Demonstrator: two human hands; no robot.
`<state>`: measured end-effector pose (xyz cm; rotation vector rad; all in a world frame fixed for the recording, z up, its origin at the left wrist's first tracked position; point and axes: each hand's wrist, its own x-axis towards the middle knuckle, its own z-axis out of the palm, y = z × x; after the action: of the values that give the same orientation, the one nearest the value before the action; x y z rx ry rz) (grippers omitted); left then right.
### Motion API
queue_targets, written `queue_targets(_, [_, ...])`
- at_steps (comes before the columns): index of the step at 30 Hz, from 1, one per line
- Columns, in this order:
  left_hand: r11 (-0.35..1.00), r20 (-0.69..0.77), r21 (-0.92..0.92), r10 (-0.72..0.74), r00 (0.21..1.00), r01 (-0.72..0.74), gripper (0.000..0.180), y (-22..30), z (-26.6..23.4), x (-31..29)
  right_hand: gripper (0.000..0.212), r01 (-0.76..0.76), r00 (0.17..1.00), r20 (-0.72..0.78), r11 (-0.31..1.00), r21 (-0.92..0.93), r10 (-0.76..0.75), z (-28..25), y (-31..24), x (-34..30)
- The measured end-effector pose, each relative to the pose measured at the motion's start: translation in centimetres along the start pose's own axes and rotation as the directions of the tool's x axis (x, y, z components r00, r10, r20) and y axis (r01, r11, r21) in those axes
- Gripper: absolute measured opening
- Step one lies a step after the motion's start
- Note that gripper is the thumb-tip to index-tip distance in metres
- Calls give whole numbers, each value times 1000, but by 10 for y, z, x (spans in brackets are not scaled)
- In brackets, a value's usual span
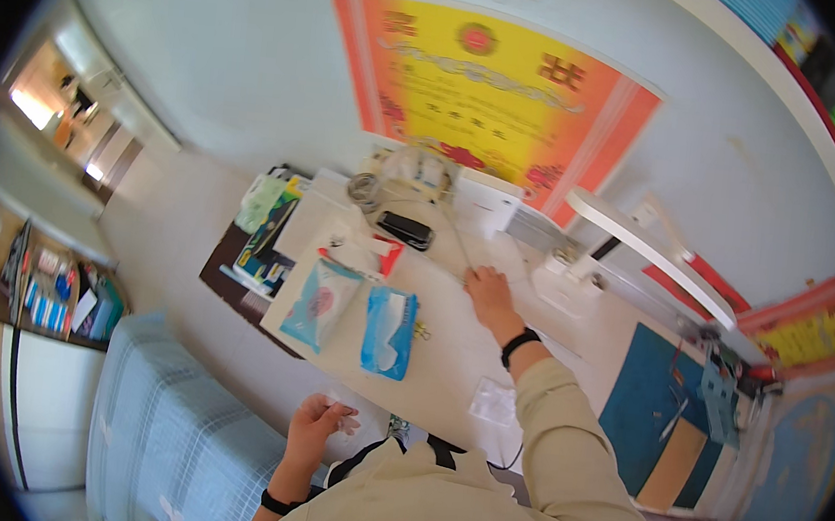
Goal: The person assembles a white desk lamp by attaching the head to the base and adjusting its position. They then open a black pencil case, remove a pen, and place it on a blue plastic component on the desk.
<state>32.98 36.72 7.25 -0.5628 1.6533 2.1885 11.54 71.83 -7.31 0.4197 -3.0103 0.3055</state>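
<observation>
My right hand (490,300) reaches across the pale desk (445,394), its fingers bunched low over the surface. A thin pale cord (459,247) runs toward its fingertips. What those fingers hold, if anything, is hidden. My left hand (314,425) hangs off the desk's front edge with fingers curled in a pinch. Something whitish shows at its fingertips, too small to name. Between the hands lie a blue tissue pack (389,332) and a white-and-light-blue soft pack (321,303). Behind them is a black case (405,230).
A white desk lamp (654,253) stands at the back right, its head stretching over the desk. A blue cutting mat (649,383) lies at the right. A clear plastic bag (494,403) sits near the front edge. Books (266,246) are piled at the left. A blue-covered bed (176,418) is lower left.
</observation>
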Motion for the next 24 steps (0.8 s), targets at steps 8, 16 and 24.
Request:
queue_targets(8, [997,170,78,-19,985,6,9,9,14,13,49,-53,988,-137,988,142,72,-27,-53,-38])
queue_targets(16, [951,552,301,-233,801,69,13,-5,66,50,31,-335,938,104,788,516,330,-164,-78,-225])
queue_targets(24, [929,749,368,-321,580,38,25,-31,160,31,21,-533,482,86,213,819,872,-198,-20,-440])
